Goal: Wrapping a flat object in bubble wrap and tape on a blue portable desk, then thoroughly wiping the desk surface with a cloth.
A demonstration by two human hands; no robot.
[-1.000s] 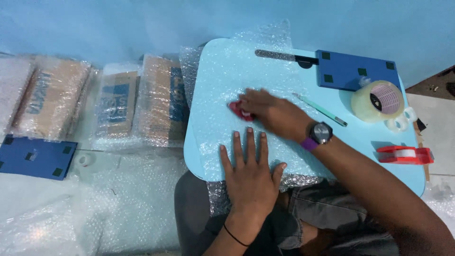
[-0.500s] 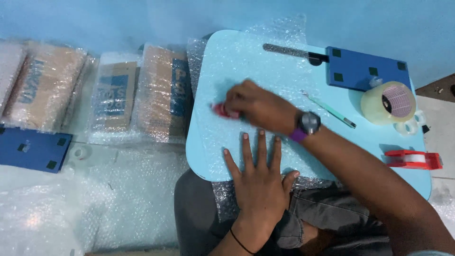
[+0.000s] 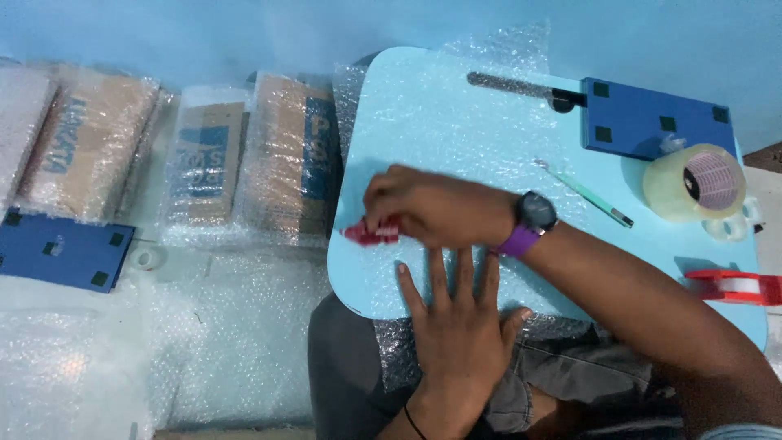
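My right hand (image 3: 432,208), with a watch on a purple strap, grips a small red cutter (image 3: 371,234) at the left edge of the light blue lap table (image 3: 456,106). A sheet of bubble wrap (image 3: 481,122) lies spread over the table under both hands. My left hand (image 3: 456,318) presses flat on the bubble wrap at the table's near edge, fingers spread, just below my right hand.
On the table lie a metal ruler (image 3: 509,84), a blue board (image 3: 652,118), a green pen (image 3: 590,195), a clear tape roll (image 3: 692,183) and a red tape dispenser (image 3: 737,285). Left of it sit bubble-wrapped boxes (image 3: 285,159), another blue board (image 3: 61,251) and loose bubble wrap (image 3: 163,342).
My right hand has slid the red cutter leftward across the bubble wrap to the table's left edge. My left hand has stayed pressed flat.
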